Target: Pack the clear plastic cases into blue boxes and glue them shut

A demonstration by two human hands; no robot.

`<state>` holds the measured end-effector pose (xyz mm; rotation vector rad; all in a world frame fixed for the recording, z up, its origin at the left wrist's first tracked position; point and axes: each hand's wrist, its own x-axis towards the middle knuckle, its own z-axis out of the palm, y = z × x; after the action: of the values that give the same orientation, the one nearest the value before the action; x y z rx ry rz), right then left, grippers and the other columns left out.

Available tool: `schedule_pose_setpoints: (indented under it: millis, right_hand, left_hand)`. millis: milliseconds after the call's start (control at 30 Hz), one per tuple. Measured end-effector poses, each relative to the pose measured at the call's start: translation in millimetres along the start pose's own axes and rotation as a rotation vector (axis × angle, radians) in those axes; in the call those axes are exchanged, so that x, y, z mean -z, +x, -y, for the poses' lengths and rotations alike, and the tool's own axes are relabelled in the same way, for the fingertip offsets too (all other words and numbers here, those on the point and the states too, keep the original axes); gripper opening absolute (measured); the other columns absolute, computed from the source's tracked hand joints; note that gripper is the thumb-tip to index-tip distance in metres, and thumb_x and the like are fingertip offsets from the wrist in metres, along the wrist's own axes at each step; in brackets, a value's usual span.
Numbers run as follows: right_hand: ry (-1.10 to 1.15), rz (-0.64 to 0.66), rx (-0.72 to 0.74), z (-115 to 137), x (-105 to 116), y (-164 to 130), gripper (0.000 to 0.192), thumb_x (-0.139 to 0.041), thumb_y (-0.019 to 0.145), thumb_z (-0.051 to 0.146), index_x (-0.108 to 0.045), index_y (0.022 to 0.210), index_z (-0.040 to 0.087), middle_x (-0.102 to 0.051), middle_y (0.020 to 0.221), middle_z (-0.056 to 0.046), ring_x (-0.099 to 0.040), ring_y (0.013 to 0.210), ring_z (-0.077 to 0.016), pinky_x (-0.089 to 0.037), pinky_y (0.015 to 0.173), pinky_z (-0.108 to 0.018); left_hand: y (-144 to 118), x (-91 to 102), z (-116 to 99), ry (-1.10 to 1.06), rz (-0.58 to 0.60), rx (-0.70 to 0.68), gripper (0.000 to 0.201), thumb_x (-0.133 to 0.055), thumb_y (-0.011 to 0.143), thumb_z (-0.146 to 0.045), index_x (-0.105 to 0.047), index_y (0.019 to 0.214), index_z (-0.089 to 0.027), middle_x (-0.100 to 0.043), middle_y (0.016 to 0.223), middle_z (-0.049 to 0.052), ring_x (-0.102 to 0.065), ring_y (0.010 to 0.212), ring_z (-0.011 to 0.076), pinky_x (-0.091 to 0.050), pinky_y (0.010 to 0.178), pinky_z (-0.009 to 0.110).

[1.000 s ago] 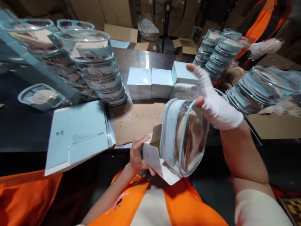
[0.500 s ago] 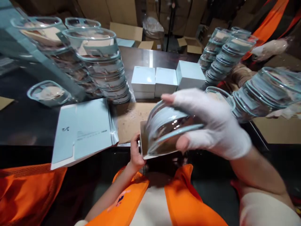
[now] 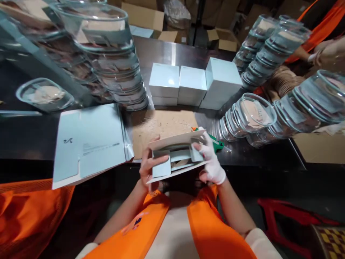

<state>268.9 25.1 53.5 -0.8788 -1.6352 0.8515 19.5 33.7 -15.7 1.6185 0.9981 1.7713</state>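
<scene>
Dark table (image 3: 27, 140), hands around box (image 3: 176, 156)

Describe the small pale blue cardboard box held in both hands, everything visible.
The small pale blue cardboard box is thin card, pale blue outside and whitish on its flap faces. It lies on its side with the open end toward the camera, long top and bottom flaps spread and side flaps partly folded in. Something shows inside, too hidden to tell. The bare left hand grips its left end; the white-gloved right hand presses the right side flap. It is held above the dark table's near edge.
</scene>
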Motion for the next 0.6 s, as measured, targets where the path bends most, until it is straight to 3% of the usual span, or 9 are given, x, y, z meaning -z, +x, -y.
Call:
schedule_pose_setpoints:
  millis: [67, 100, 200, 233, 300, 367, 467, 533, 600]
  right_hand:
    - [0.027, -0.011, -0.051, 4, -20, 9, 0.075, -0.064, 0.077, 0.094, -0.079, 0.102, 0.026, -0.055, 0.158, -0.008, -0.051, 0.150, -0.0376, -0.040, 0.127, -0.051]
    - [0.039, -0.097, -0.090, 8, -29, 13, 0.065, -0.065, 0.084, 0.087, -0.078, 0.101, 0.025, -0.060, 0.153, -0.009, -0.055, 0.146, -0.0349, -0.042, 0.125, -0.049]
    - [0.105, -0.444, -0.175, 17, -54, 19, 0.040, -0.075, 0.094, 0.053, -0.064, 0.123, 0.028, -0.064, 0.148, -0.010, -0.064, 0.135, -0.0268, -0.049, 0.119, -0.044]
    - [0.133, -0.500, -0.184, 20, -59, 19, 0.045, -0.076, 0.093, 0.047, -0.058, 0.130, 0.029, -0.061, 0.151, -0.011, -0.064, 0.134, -0.0255, -0.051, 0.116, -0.043]
    - [0.154, -0.496, -0.199, 23, -59, 16, 0.053, -0.075, 0.094, 0.045, -0.051, 0.138, 0.029, -0.057, 0.156, -0.012, -0.065, 0.133, -0.0241, -0.054, 0.113, -0.042]
    - [0.091, -0.445, -0.245, 23, -43, 8, 0.049, -0.069, 0.097, 0.048, -0.053, 0.139, 0.028, -0.062, 0.150, -0.011, -0.068, 0.127, -0.0235, -0.056, 0.109, -0.040]
    - [-0.280, -0.474, -0.434, 18, 0, -11, 0.043, -0.051, 0.104, 0.060, -0.068, 0.119, 0.023, -0.075, 0.123, -0.011, -0.073, 0.110, -0.0253, -0.057, 0.099, -0.039]
    - [-0.651, -0.466, -0.687, 13, 25, -22, 0.051, -0.044, 0.104, 0.063, -0.072, 0.105, 0.021, -0.077, 0.111, -0.013, -0.073, 0.105, -0.0290, -0.056, 0.094, -0.041]
    - [-0.900, -0.323, -0.971, 7, 37, -27, 0.050, -0.051, 0.100, 0.065, -0.072, 0.105, 0.021, -0.077, 0.113, -0.015, -0.074, 0.107, -0.0336, -0.055, 0.092, -0.044]
  left_hand:
    - [4, 0.7, -6, -0.011, -0.015, -0.065, 0.066, -0.061, 0.085, -0.086, -0.081, 0.093, -0.023, -0.070, 0.103, 0.011, -0.071, 0.104, 0.0312, -0.060, 0.089, 0.044]
    - [5, -0.7, -10, -0.009, -0.032, -0.078, 0.062, -0.063, 0.088, -0.081, -0.080, 0.103, -0.023, -0.069, 0.098, 0.008, -0.071, 0.095, 0.0274, -0.059, 0.083, 0.039]
    - [5, -8.9, -19, -0.023, -0.133, -0.097, 0.057, -0.072, 0.093, -0.062, -0.060, 0.141, -0.033, -0.068, 0.105, 0.002, -0.067, 0.084, 0.0183, -0.056, 0.078, 0.032]
    - [5, -11.1, -21, -0.033, -0.163, -0.114, 0.056, -0.074, 0.094, -0.056, -0.056, 0.144, -0.037, -0.068, 0.110, 0.001, -0.067, 0.088, 0.0177, -0.055, 0.082, 0.033]
    - [5, -12.0, -23, -0.032, -0.167, -0.145, 0.041, -0.075, 0.094, -0.054, -0.066, 0.130, -0.038, -0.068, 0.116, 0.002, -0.068, 0.101, 0.0201, -0.055, 0.092, 0.037]
    - [5, -7.5, -20, 0.024, -0.104, -0.170, 0.035, -0.072, 0.094, -0.062, -0.077, 0.107, -0.030, -0.069, 0.118, 0.005, -0.069, 0.109, 0.0242, -0.054, 0.096, 0.039]
    - [6, 4.1, -13, 0.137, -0.041, -0.243, 0.059, -0.060, 0.092, -0.079, -0.080, 0.097, -0.024, -0.067, 0.124, 0.009, -0.071, 0.110, 0.0278, -0.055, 0.095, 0.041]
    - [8, 11.3, -8, 0.161, -0.005, -0.296, 0.072, -0.057, 0.084, -0.090, -0.079, 0.100, -0.023, -0.065, 0.128, 0.010, -0.070, 0.112, 0.0297, -0.055, 0.096, 0.043]
    - [11, 16.1, -3, 0.166, 0.063, -0.337, 0.072, -0.063, 0.079, -0.091, -0.078, 0.102, -0.024, -0.066, 0.121, 0.009, -0.069, 0.113, 0.0297, -0.054, 0.098, 0.042]
